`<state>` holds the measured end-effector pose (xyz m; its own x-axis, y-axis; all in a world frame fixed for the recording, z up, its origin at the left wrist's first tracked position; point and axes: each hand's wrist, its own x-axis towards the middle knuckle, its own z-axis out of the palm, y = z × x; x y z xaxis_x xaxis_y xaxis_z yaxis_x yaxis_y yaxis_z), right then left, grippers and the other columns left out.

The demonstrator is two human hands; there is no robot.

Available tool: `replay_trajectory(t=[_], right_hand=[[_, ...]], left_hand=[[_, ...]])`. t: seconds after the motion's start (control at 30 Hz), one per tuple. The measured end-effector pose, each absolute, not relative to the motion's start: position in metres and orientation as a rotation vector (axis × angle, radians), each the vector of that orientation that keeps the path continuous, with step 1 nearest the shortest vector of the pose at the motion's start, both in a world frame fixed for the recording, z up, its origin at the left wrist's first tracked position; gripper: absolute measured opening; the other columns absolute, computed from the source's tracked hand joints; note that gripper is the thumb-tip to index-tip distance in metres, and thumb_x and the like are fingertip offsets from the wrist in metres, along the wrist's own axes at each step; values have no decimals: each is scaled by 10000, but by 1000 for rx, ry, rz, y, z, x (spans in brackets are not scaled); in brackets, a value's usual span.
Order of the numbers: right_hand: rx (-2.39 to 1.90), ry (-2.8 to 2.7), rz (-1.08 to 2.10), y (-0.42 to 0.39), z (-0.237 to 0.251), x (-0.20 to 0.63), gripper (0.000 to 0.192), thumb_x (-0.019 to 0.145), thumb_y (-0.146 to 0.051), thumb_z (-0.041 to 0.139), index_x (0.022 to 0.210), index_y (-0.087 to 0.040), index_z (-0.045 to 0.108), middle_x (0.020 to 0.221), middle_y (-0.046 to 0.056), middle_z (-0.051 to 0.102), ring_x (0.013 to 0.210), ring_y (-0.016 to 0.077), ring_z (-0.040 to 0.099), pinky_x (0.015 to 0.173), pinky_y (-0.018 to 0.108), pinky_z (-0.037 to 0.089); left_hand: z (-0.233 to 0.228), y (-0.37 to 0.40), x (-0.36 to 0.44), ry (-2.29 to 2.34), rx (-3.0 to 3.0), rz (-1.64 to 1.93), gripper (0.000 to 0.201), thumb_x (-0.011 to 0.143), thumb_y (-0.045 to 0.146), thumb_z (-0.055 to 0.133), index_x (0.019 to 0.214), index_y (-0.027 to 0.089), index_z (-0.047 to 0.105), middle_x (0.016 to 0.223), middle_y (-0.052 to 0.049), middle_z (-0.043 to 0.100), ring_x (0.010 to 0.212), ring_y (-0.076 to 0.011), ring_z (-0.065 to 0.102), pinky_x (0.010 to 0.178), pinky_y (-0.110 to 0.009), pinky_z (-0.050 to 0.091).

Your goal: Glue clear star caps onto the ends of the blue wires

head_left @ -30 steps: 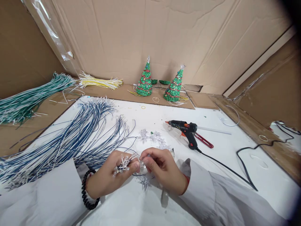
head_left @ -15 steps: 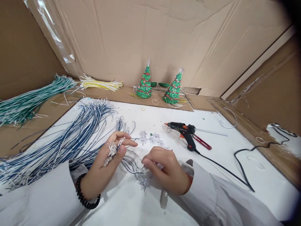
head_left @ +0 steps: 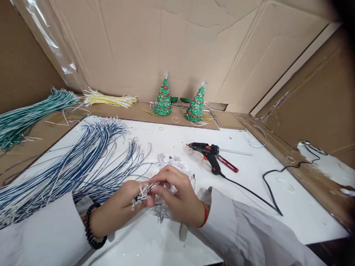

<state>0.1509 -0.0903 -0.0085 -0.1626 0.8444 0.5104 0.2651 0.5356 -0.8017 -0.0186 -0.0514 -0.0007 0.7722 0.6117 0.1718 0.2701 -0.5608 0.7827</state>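
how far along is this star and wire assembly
Done: two finished trees stand at the back, and the left hand holds a small cluster of clear stars. In hand: the right hand meets that cluster at the fingertips. Left: the big fan of blue-white wires and loose stars on the white table.
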Motion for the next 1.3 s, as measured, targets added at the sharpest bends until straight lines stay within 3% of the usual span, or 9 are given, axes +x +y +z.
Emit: replay_trajectory(t=[0.17, 0.33, 0.47, 0.6, 0.73, 0.83, 1.13, 1.3], right_hand=[[-977, -1634, 600, -90, -10, 153, 101, 792, -171, 596, 847, -170, 681, 719, 10, 575, 638, 103, 526, 612, 245, 459], [-961, -1731, 442, -93, -8, 158, 140, 822, -200, 572, 891, -173, 691, 749, 40, 600, 681, 125, 555, 618, 261, 460], [-1000, -1902, 346, -101, -1, 177, 157, 845, -218, 553, 956, -170, 654, 764, 46, 622, 700, 143, 551, 647, 284, 446], [-1281, -1792, 301, -114, -4, 209, 119, 846, -195, 544, 757, -165, 616, 602, -3, 561, 556, 111, 499, 549, 251, 397], [-1520, -1838, 222, -117, -12, 229, 77, 842, -210, 548, 872, -169, 606, 725, 25, 575, 729, 167, 526, 690, 308, 428], [-1627, -1997, 114, -112, -13, 226, 180, 852, -181, 515, 1019, -161, 577, 891, 69, 565, 885, 214, 494, 783, 357, 419], [-1664, -2510, -216, -84, 4, 206, 61, 776, -107, 600, 783, -168, 599, 898, 69, 550, 801, 196, 490, 585, 277, 382], [-1518, -2439, -266, -83, 6, 199, 121, 871, -132, 478, 865, -159, 595, 860, 66, 571, 754, 164, 512, 574, 261, 374]], left_hand=[[6, -55, -17, 796, 2111, 574, 287, 887, 312, 367, 680, 173, 509, 627, 22, 528, 598, -129, 492, 597, -206, 366], [14, -59, -15, 896, 1998, 614, 276, 900, 320, 365, 707, 179, 504, 580, 48, 410, 536, -109, 409, 562, -199, 348], [15, -59, -16, 908, 1994, 585, 258, 894, 349, 393, 714, 187, 482, 592, 50, 393, 544, -106, 392, 544, -198, 329], [10, -56, -17, 940, 1987, 593, 256, 893, 362, 402, 712, 193, 464, 619, 47, 423, 573, -109, 413, 560, -198, 334], [6, -57, -18, 937, 2031, 597, 230, 882, 339, 432, 706, 195, 465, 605, 52, 436, 565, -105, 424, 570, -200, 335], [7, -57, -17, 957, 2037, 618, 224, 877, 337, 443, 704, 196, 464, 591, 56, 425, 558, -106, 417, 571, -206, 330], [11, -56, -14, 1009, 1953, 653, 254, 889, 383, 393, 725, 196, 445, 640, 43, 402, 605, -119, 401, 584, -218, 335], [12, -57, -13, 966, 1890, 677, 279, 908, 365, 357, 708, 192, 446, 649, 33, 440, 629, -127, 441, 624, -225, 370]])
